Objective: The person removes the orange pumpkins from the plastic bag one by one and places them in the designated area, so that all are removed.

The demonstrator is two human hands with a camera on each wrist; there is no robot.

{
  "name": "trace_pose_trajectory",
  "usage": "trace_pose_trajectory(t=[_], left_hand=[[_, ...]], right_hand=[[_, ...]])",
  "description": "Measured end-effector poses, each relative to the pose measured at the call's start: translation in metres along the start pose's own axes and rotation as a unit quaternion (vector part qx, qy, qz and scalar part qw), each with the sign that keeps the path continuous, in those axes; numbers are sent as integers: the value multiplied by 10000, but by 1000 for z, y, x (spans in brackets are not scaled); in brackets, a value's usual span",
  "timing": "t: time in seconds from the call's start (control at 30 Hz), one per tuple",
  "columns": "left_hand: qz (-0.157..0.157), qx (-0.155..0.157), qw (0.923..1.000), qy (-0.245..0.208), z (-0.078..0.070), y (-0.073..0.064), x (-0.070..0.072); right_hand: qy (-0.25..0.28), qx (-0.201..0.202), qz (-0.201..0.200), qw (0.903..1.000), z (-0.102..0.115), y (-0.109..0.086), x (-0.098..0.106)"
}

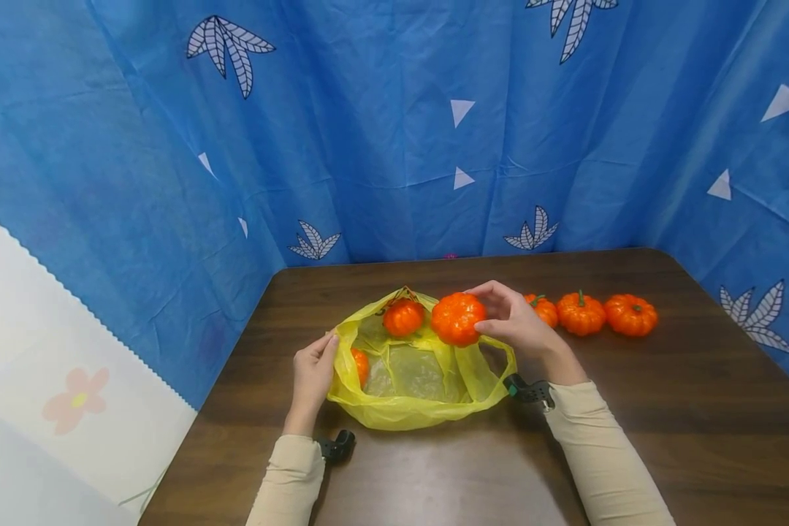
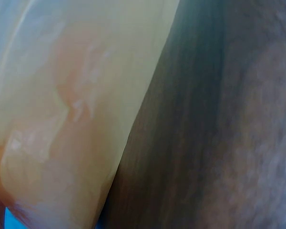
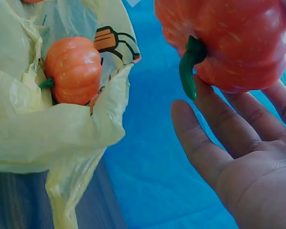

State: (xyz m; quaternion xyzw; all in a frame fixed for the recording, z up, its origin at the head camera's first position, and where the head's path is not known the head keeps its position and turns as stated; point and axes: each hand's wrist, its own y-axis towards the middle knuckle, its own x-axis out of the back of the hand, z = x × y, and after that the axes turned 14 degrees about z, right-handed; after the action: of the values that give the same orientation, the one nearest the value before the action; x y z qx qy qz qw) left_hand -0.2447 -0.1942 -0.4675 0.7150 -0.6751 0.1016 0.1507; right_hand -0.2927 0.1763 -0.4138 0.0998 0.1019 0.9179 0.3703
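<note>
A yellow plastic bag [image 1: 401, 418] lies on the table with its mouth spread wide. My left hand [image 1: 313, 371] pinches the bag's left rim between thumb and fingers. Over the bag's right back edge, my right hand [image 1: 518, 326] holds a small orange pumpkin [image 1: 458, 319]; its curved green stem [image 3: 188, 71] points downward in the right wrist view. One pumpkin [image 1: 404, 318] sits inside at the back of the bag, and another pumpkin [image 1: 361, 367] shows partly behind the left rim. The left wrist view is filled by the bag's side [image 2: 86, 119], with blurred orange showing through.
Three more pumpkins stand in a row right of the bag: a left one [image 1: 543, 310] partly behind my right hand, a middle one [image 1: 581, 314] and a right one [image 1: 631, 315]. Blue curtains [image 1: 394, 146] hang behind the dark wooden table [image 1: 697, 424].
</note>
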Motion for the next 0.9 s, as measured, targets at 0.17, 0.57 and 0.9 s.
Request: trace_pose_trajectory(t=[0.17,0.57,0.9], left_hand=[[14,-28,10000,-9,0,0,0],[42,-35,10000,25,-1,-1,1],[26,-92,9999,45,0,-1,1]], right_hand=[[-53,1,-26,10000,2,-6,5],[-216,242,55,9995,11,-19,20],[-7,256,96,9996,13,-28,29]])
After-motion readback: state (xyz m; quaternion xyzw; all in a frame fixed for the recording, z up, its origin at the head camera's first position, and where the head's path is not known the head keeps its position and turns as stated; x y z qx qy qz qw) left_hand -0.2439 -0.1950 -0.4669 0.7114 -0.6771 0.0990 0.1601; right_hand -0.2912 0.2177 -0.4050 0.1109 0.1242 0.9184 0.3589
